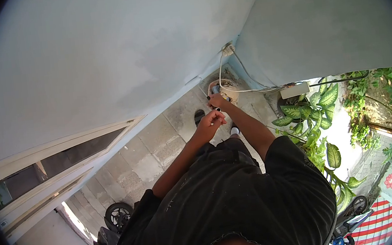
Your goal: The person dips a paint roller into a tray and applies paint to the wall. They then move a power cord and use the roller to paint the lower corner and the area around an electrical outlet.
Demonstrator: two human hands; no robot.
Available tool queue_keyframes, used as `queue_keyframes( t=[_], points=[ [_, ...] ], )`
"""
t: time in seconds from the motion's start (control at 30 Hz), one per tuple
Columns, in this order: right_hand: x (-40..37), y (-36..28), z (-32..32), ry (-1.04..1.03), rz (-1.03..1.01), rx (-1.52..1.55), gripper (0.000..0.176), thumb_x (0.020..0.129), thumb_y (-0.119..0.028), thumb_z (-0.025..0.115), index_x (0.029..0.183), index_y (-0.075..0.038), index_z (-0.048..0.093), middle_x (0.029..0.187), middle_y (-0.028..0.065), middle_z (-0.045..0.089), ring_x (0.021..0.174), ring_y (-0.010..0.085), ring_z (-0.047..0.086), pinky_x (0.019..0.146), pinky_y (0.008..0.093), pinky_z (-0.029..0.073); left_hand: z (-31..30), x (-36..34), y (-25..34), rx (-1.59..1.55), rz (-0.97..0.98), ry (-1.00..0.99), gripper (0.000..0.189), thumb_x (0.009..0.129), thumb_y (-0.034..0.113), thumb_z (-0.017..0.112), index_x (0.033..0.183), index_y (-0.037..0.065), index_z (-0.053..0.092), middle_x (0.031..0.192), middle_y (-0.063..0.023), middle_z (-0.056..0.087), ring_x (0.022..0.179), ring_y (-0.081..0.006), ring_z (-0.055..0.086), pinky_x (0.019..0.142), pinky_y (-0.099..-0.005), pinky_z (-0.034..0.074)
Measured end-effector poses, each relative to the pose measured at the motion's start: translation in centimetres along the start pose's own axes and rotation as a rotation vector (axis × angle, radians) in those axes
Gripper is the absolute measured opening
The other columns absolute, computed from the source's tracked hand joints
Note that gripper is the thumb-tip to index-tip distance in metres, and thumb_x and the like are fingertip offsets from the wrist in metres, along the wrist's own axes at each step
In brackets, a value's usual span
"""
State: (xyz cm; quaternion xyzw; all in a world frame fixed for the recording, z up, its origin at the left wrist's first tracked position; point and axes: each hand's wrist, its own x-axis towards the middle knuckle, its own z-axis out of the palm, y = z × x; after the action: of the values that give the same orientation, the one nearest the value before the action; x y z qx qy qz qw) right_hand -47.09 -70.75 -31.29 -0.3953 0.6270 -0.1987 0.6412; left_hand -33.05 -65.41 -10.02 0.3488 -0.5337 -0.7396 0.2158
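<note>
My right hand reaches farther forward, its fingers closed at the near rim of a round, pale bucket-like container. A small dark piece shows at its fingertips, too small to name. Just nearer to me is my left hand, fingers curled in, with a small black-and-white thing right at its fingertips, between the two hands. I cannot tell what either hand holds. Inside the container lies a bluish-grey item among other contents, partly covered by the right hand.
White and grey cables run from a wall box past the container to a pale box. Leafy plants stand at the right. Walls meet ahead, over grey paving. A wheel is behind me at left.
</note>
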Motion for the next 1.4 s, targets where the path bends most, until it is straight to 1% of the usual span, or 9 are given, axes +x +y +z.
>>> queue_keyframes(
  t=[0.07,0.2,0.27,0.43,0.73,0.83,1.0,1.23,1.4],
  points=[
    [-4.1,-3.0,-2.6,-0.034,0.120,0.219,0.015,0.074,-0.005,0.066,0.087,0.003,0.063,0.060,0.0042,0.056,0.046,0.0128,0.053,0.041,0.0278,0.041,-0.3,-0.2,-0.6,-0.015,-0.006,0.000,0.010,0.093,0.004,0.046,0.098,0.002,0.053,0.092,-0.0066,0.060,0.089,-0.0139,0.059,0.083,-0.0280,0.046],
    [-17.0,-12.1,-10.1,-0.087,0.054,0.067,0.054,0.077,-0.002,0.063,0.130,-0.002,0.051,0.062,0.0026,0.055,0.045,0.0095,0.049,0.039,0.0267,0.042,-0.8,-0.2,0.2,-0.004,0.013,0.007,0.010,0.093,0.004,0.046,0.098,0.002,0.053,0.092,-0.0067,0.060,0.089,-0.0137,0.059,0.081,-0.0274,0.046],
    [-22.6,-15.6,-13.6,-0.124,0.074,0.083,0.059,0.078,-0.003,0.063,0.134,-0.003,0.046,0.062,0.0015,0.054,0.045,0.0088,0.049,0.038,0.0254,0.041,-1.1,-0.1,-0.4,-0.016,0.037,0.008,0.010,0.093,0.004,0.046,0.099,0.002,0.053,0.091,-0.0068,0.060,0.089,-0.0137,0.059,0.081,-0.0273,0.046],
    [-22.7,-15.2,-13.5,-0.071,0.035,0.113,0.053,0.077,-0.001,0.062,0.129,0.002,0.050,0.060,0.0040,0.055,0.042,0.0098,0.048,0.036,0.0261,0.039,-1.7,0.3,-1.3,-0.013,0.058,0.034,0.010,0.092,0.004,0.047,0.098,0.001,0.054,0.089,-0.0074,0.062,0.085,-0.0140,0.062,0.076,-0.0260,0.046],
    [1.7,-0.3,-1.1,0.002,0.138,0.180,0.023,0.072,0.003,0.059,0.095,0.005,0.057,0.056,0.0101,0.055,0.040,0.0179,0.051,0.035,0.0323,0.041,-2.0,-0.4,-2.2,-0.028,-0.043,0.042,0.010,0.092,0.005,0.048,0.099,0.001,0.054,0.089,-0.0062,0.061,0.087,-0.0130,0.061,0.080,-0.0267,0.046],
    [2.1,-0.4,-1.1,0.001,0.202,0.226,0.014,0.072,0.003,0.060,0.085,0.004,0.054,0.056,0.0110,0.055,0.039,0.0187,0.051,0.036,0.0332,0.041,-2.6,-0.2,-2.4,-0.042,-0.021,0.057,0.010,0.092,0.005,0.048,0.100,0.002,0.053,0.090,-0.0061,0.061,0.088,-0.0130,0.060,0.081,-0.0268,0.046],
    [-4.4,-2.7,-6.8,-0.033,0.228,0.305,0.052,0.075,0.005,0.060,0.126,0.003,0.052,0.061,0.0078,0.055,0.045,0.0135,0.051,0.037,0.0296,0.041,-3.1,-0.3,-2.9,-0.100,-0.008,0.062,0.011,0.092,0.004,0.046,0.100,0.002,0.053,0.090,-0.0067,0.061,0.087,-0.0130,0.060,0.081,-0.0272,0.046],
    [-17.7,-12.6,-12.0,0.019,0.166,0.235,0.052,0.076,0.000,0.065,0.126,0.002,0.052,0.066,0.0032,0.057,0.046,0.0077,0.050,0.038,0.0237,0.041,-3.9,-0.3,-2.4,-0.130,-0.003,0.101,0.011,0.093,0.003,0.045,0.100,0.001,0.053,0.089,-0.0068,0.061,0.086,-0.0128,0.059,0.081,-0.0269,0.046],
    [-5.7,-5.9,-9.1,0.011,0.218,0.252,0.026,0.074,0.002,0.064,0.100,0.004,0.061,0.061,0.0065,0.057,0.044,0.0128,0.052,0.038,0.0280,0.043,-4.1,-0.3,-2.6,-0.119,-0.016,0.096,0.011,0.093,0.002,0.045,0.100,0.001,0.053,0.089,-0.0074,0.061,0.086,-0.0128,0.059,0.081,-0.0264,0.046]
  ],
)
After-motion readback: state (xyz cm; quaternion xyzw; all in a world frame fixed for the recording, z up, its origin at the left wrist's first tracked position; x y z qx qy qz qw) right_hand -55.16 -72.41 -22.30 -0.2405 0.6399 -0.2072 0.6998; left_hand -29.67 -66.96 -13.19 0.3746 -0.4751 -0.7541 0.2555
